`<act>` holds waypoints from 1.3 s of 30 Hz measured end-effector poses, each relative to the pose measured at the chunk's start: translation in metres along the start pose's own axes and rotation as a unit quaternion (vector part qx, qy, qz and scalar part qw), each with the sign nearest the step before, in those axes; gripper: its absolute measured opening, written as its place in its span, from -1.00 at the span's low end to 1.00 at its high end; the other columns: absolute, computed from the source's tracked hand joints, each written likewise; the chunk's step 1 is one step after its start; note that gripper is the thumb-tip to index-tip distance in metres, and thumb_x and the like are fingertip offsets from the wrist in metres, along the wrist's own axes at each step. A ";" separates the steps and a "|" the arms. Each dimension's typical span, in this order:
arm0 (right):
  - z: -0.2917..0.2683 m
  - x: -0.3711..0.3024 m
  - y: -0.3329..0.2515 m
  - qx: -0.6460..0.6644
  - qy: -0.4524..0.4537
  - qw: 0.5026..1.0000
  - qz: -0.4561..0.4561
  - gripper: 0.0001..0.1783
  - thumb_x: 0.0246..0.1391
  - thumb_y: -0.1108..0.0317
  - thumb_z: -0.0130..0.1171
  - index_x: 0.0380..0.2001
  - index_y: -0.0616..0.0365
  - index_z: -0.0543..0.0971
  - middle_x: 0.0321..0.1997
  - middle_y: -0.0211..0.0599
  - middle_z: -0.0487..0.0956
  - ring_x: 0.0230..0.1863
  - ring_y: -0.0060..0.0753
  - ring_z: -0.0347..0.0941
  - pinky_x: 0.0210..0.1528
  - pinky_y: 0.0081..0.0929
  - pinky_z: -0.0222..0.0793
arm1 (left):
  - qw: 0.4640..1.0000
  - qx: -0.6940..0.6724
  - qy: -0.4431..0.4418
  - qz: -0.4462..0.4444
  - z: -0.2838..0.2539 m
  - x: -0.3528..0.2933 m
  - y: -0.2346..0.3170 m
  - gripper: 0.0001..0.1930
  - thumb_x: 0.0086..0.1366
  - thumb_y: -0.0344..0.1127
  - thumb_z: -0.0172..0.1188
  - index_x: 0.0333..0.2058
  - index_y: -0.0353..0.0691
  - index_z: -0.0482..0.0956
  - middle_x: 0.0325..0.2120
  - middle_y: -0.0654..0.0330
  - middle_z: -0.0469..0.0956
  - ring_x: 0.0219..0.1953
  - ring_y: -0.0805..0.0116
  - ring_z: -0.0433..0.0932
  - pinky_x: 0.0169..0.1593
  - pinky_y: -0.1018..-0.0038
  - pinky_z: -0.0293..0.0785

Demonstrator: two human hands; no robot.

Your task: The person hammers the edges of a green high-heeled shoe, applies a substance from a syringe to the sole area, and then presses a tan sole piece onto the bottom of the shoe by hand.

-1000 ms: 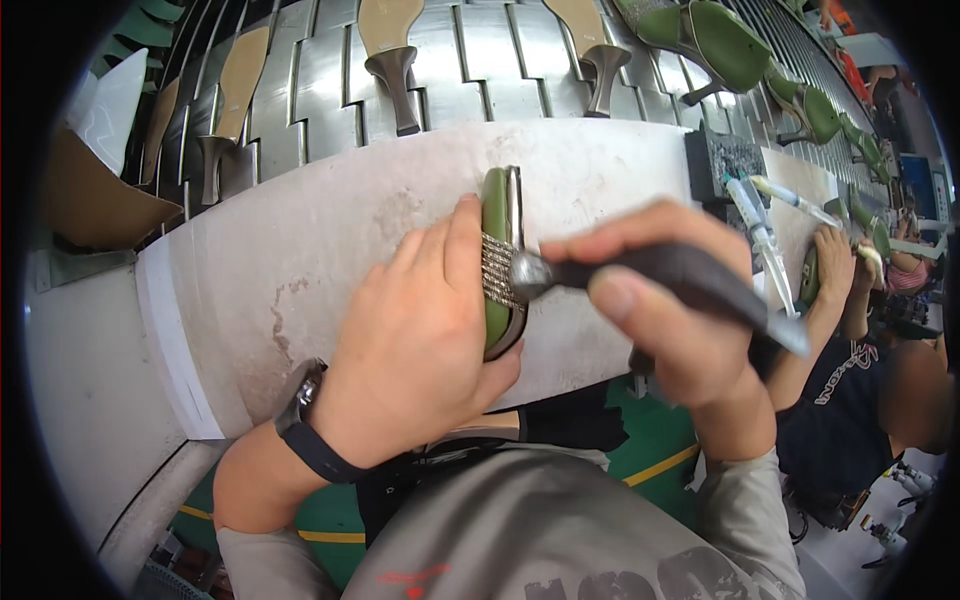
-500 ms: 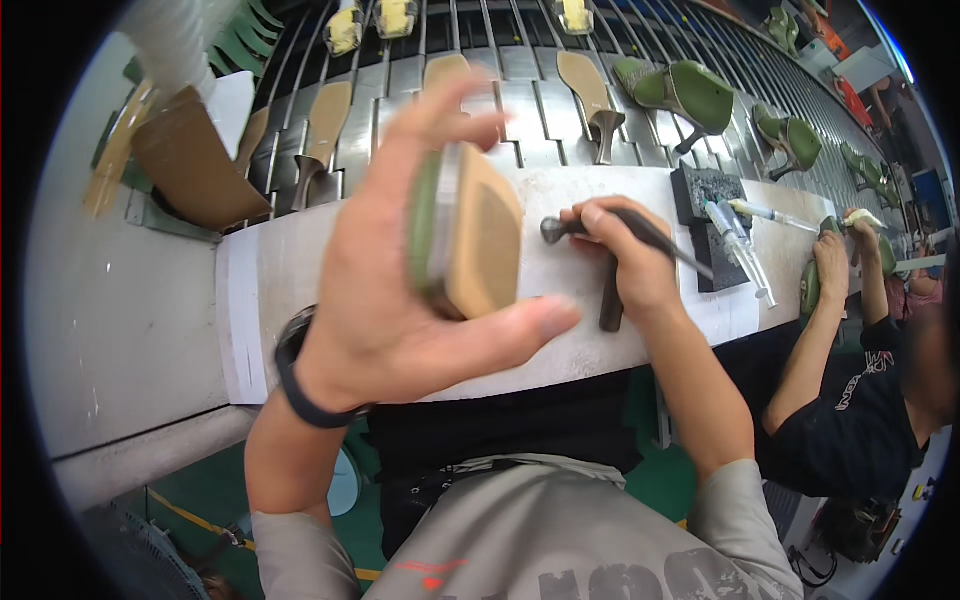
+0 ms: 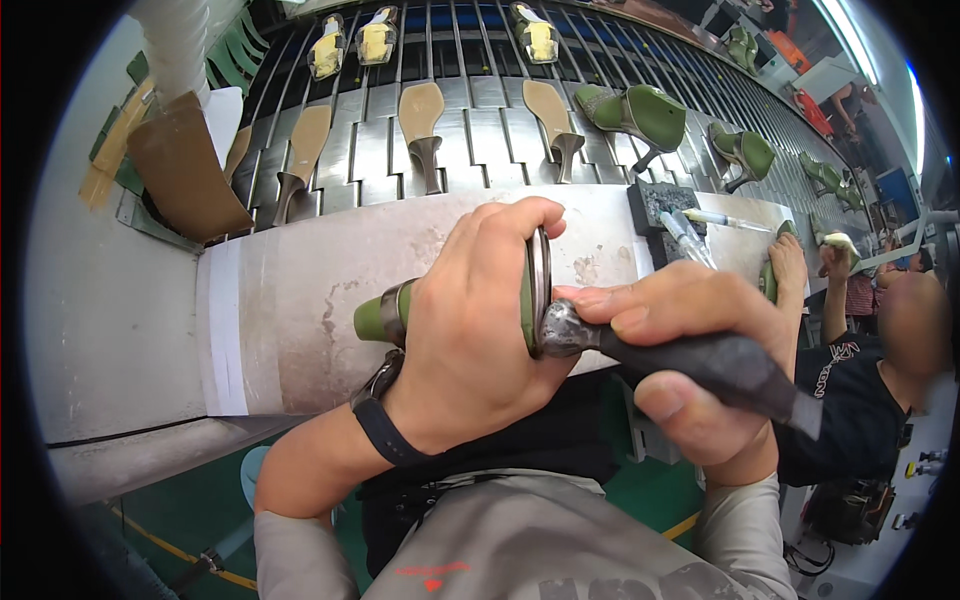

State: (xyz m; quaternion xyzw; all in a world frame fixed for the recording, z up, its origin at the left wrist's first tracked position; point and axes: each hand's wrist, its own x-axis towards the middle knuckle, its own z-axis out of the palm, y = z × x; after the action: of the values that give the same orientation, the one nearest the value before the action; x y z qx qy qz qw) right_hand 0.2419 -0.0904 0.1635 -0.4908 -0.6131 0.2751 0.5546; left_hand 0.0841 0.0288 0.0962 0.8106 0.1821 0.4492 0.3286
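A green shoe (image 3: 374, 320) with metallic brown bands lies sideways over the bench, its narrow green end to the left. My left hand (image 3: 480, 300) wraps around its middle from above and hides most of it. At the shoe's right end, a dark band-edged rim stands upright by my fingertips. My right hand (image 3: 700, 330) grips a dark hammer (image 3: 700, 372) by its head. The hammer's round face touches or nearly touches that rim, while its flat wedge end points down to the right. The hammer's handle is hidden.
Beyond the white bench (image 3: 300, 290) runs a slatted metal conveyor (image 3: 370, 150) carrying tan heeled soles (image 3: 421, 110) and green heeled shoes (image 3: 655, 118). Syringes (image 3: 685, 240) lean on a black foam block (image 3: 655, 205). A brown board (image 3: 185, 165) stands left; a co-worker's hand (image 3: 790, 262) is at right.
My left hand has lowered and turned the shoe, its tan bottom no longer showing. My right hand has come nearer, bringing the hammer's round face to the shoe's right end.
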 end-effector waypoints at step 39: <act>0.049 -0.036 0.092 0.051 -0.119 0.982 0.139 -0.72 0.15 0.48 0.42 -0.08 0.34 0.67 -0.12 -0.02 0.77 -0.07 -0.34 0.74 0.03 -0.40 0.64 | 0.942 0.304 0.120 0.073 0.022 -0.182 -0.071 -0.43 0.44 0.07 0.32 0.22 -0.11 0.37 0.20 0.08 0.55 0.28 0.08 0.52 0.50 -0.26 0.11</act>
State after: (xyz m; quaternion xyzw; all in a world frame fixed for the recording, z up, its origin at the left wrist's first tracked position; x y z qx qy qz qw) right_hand 0.2187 -0.0792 0.0562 -0.5056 -0.5859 0.4369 0.4584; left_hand 0.0066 -0.0359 -0.0729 0.8229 0.2887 0.4893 0.0083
